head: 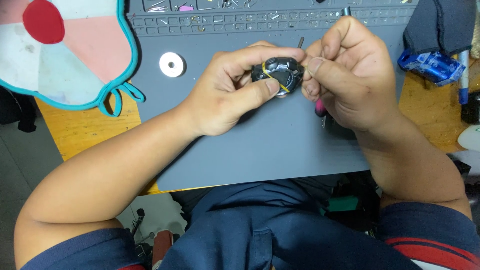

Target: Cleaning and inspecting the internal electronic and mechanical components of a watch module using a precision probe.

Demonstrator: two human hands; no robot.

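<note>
My left hand (232,87) grips a small black rounded device (278,73), shaped like a car key fob, with a yellow rubber band around it. The thumb presses on its near edge and the fingers curl over its far side. My right hand (345,75) is closed around a thin tool with a dark tip (345,11) at the top and a pink end (319,107) below the palm. Its thumb and forefinger touch the right side of the black device. Both hands hover over a grey work mat (260,145).
A white ring-shaped disc (172,64) lies on the mat to the left. The mat's far edge has small compartments (210,20) with tiny parts. A fabric piece with teal trim (65,50) lies at left, a blue object (431,65) and dark cloth (440,22) at right.
</note>
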